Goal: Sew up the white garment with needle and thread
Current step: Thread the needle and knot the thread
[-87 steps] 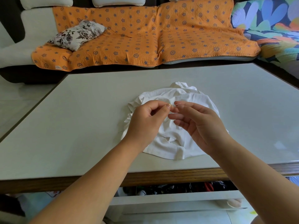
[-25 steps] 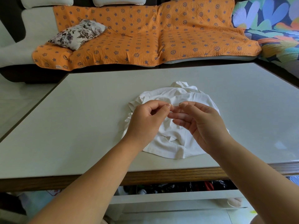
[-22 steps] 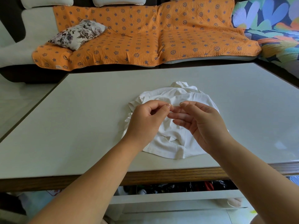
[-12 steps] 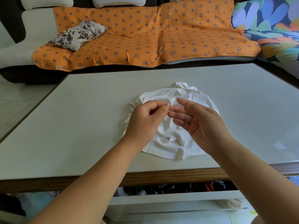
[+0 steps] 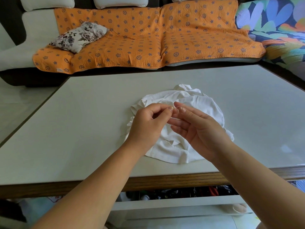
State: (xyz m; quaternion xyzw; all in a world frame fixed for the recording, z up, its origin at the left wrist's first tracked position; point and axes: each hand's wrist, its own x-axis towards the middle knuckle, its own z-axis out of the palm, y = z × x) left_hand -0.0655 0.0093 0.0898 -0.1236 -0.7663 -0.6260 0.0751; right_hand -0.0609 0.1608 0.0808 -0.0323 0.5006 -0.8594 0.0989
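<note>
Head view. A pale table (image 5: 79, 123) carries the crumpled white garment (image 5: 203, 103) near its front edge; behind stand a sofa (image 5: 38, 22) under an orange patterned cover (image 5: 148, 38) and a floral cushion (image 5: 79, 36). A shelf (image 5: 178, 203) lies below the tabletop. Both hands hover over the garment and hide its middle. Left hand (image 5: 148, 126): fingers curled, thumb and forefinger pinching a fine thread (image 5: 179, 105). Right hand (image 5: 199, 129): fingers extended and loosely spread, fingertips beside the pinch. The visible thread runs left to right, rising slightly. No needle can be made out.
</note>
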